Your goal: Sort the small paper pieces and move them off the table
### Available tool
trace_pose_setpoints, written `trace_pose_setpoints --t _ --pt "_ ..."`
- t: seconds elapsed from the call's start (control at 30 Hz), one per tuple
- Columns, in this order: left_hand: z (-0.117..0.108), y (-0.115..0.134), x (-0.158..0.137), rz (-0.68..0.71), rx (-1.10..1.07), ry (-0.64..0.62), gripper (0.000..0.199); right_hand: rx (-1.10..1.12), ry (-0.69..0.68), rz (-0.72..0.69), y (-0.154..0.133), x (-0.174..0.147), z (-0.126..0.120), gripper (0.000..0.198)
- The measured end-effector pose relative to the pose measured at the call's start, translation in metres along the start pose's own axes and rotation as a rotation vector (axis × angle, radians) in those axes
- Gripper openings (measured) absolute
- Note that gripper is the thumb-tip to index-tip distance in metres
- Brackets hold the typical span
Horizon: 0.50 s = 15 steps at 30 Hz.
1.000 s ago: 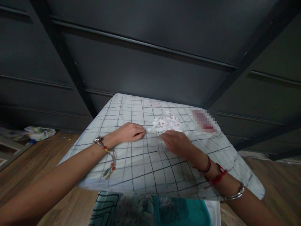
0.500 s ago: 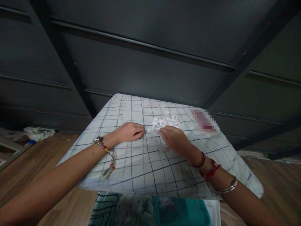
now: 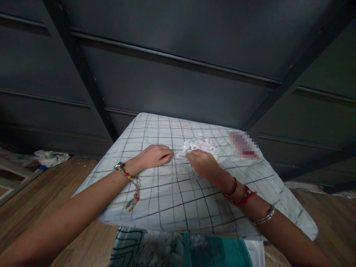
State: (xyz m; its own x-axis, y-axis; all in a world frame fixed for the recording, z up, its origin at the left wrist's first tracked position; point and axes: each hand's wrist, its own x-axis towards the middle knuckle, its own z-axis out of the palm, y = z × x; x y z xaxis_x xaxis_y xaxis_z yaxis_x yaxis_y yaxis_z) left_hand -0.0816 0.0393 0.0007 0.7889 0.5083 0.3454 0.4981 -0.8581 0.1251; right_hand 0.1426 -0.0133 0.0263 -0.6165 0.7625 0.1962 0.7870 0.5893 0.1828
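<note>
On the white checked cloth (image 3: 167, 196), my left hand (image 3: 158, 155) rests with its fingers curled in; whether anything is inside them is hidden. To its right, my right hand (image 3: 204, 165) is closed in a pinch at a small white strip (image 3: 182, 156), part of it covered by the fingers. Just beyond this hand lies a loose pile of small white scraps (image 3: 200, 142) with faint reddish marks, partly hidden by the knuckles. A short gap separates the two hands.
A blurred reddish flat object (image 3: 244, 144) lies at the table's right. Below the near edge are a teal bin (image 3: 219, 252) and a bag of pale material (image 3: 158, 248). Dark panels (image 3: 172, 81) stand behind the table. Crumpled cloth or plastic (image 3: 52, 157) lies at left.
The view has shifted slightly. My right hand has moved a little left, nearer the left edge of the scraps; my left hand keeps its curled pose.
</note>
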Motion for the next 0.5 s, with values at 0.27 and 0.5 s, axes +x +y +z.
trace_pose_setpoints --t 0.27,0.5 --pt "-0.001 0.000 0.001 0.002 0.012 -0.051 0.027 -0.014 0.003 0.003 -0.001 -0.015 -0.009 0.019" --pt "-0.002 0.001 0.001 -0.007 -0.002 -0.062 0.027 0.090 -0.041 -0.112 0.009 -0.020 -0.005 0.022"
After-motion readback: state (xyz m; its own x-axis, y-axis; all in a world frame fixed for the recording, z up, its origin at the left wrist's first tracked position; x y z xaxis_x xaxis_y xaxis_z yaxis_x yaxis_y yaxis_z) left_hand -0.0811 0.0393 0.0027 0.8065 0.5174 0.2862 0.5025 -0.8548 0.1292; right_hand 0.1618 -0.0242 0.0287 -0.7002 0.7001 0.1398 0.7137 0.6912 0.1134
